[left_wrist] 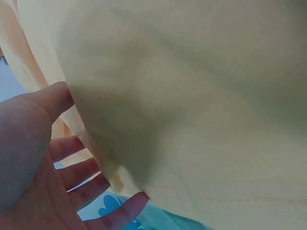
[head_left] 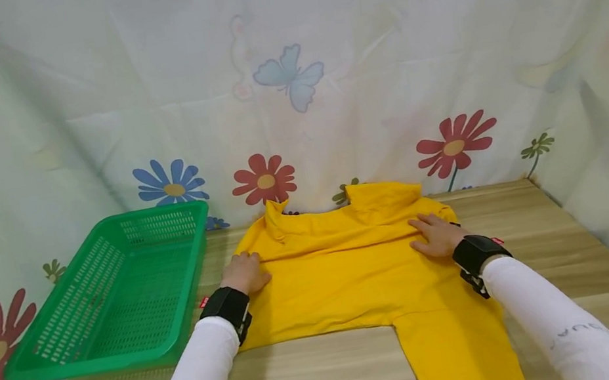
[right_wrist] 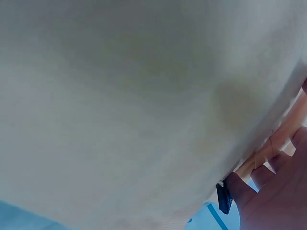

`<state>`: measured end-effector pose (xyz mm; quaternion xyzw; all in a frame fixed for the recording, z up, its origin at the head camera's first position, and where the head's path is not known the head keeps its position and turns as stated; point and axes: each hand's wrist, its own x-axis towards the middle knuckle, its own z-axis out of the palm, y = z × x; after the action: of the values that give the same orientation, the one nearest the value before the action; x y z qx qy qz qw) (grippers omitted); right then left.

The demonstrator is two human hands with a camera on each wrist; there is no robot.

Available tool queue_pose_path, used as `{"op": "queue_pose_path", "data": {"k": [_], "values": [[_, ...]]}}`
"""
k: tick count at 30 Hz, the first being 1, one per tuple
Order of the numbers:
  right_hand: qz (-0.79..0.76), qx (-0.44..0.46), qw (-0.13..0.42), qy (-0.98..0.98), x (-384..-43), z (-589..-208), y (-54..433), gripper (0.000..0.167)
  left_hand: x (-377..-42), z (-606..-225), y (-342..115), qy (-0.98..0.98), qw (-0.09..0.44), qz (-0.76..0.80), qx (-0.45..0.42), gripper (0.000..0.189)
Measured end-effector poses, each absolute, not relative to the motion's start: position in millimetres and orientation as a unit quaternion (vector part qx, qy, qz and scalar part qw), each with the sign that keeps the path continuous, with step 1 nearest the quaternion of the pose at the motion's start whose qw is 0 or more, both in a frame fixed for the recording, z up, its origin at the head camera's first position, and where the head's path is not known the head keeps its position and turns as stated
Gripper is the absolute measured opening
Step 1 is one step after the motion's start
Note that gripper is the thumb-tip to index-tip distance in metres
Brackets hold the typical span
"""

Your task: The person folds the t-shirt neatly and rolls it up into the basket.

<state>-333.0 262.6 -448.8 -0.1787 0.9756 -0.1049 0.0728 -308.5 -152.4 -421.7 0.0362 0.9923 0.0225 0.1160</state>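
"Where's that yellow shirt (head_left: 338, 287)?"

"On the wooden table (head_left: 321, 373), body running lengthways side to side, left hand (head_left: 245, 274) at one end, right hand (head_left: 440, 235) at the other!"

"And the fingers (left_wrist: 79, 172)?"

"Both sets spread, tips resting on the shirt, no grip that I can see. And look, one flap (head_left: 456, 352) juts from the near edge, right hand the closer to it!"
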Motion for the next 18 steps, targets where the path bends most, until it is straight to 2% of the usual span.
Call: {"op": "queue_pose_path", "data": {"k": [9, 18], "values": [[-0.103, -0.182, 0.058, 0.976, -340.4, -448.5, 257.8, 0.061, -311.2, -430.2, -153.0, 0.993, 0.109, 0.031, 0.026, 0.057], [-0.087, -0.244, -0.005, 0.966, -318.6, -434.1, 258.6, 0.062, -292.6, -425.4, -142.0, 0.995, 0.029, 0.007, 0.097, 0.056]]}}
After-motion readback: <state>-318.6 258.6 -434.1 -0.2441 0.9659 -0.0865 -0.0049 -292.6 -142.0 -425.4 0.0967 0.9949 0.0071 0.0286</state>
